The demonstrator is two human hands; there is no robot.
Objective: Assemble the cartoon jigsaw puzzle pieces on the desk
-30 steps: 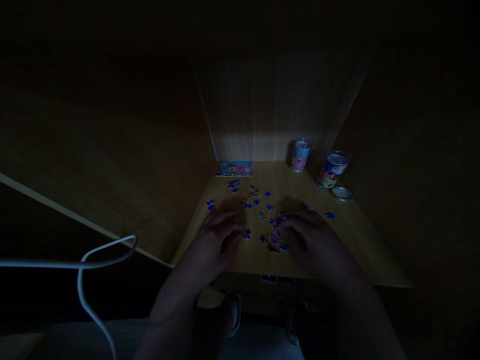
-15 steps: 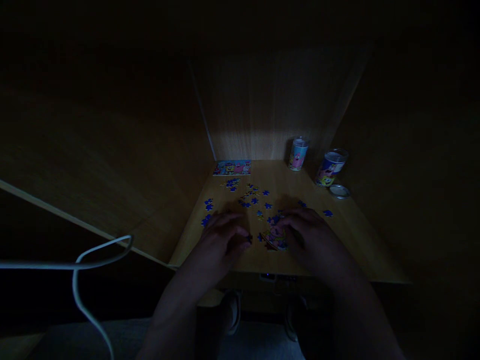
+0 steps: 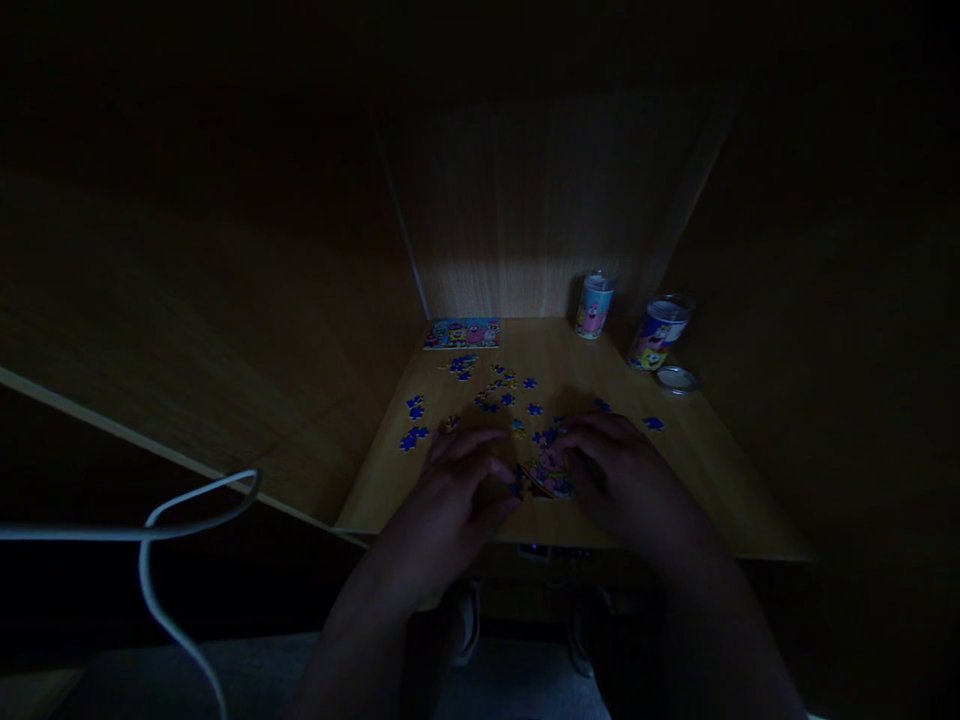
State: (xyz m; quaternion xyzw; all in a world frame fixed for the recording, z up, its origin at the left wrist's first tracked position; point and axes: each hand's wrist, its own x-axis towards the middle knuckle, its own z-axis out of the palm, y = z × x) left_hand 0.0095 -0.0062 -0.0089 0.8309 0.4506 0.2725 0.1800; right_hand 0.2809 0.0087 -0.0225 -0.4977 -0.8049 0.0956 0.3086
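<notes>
The scene is very dark. On a small wooden desk lie several loose blue jigsaw pieces. Near the front edge sits a small joined patch of puzzle with pink and yellow colours. My left hand rests palm down just left of that patch, its fingertips pinched on a blue piece at the patch's left edge. My right hand lies over the patch's right side, fingers curled and touching it.
A printed picture card lies at the desk's back left. Two cartoon-printed tins stand at the back right, a round lid beside them. Wooden panels wall the desk on three sides. A white cable hangs at the left.
My left hand has slid to the right with a blue piece, up to the joined patch. My right hand has stayed on the patch.
</notes>
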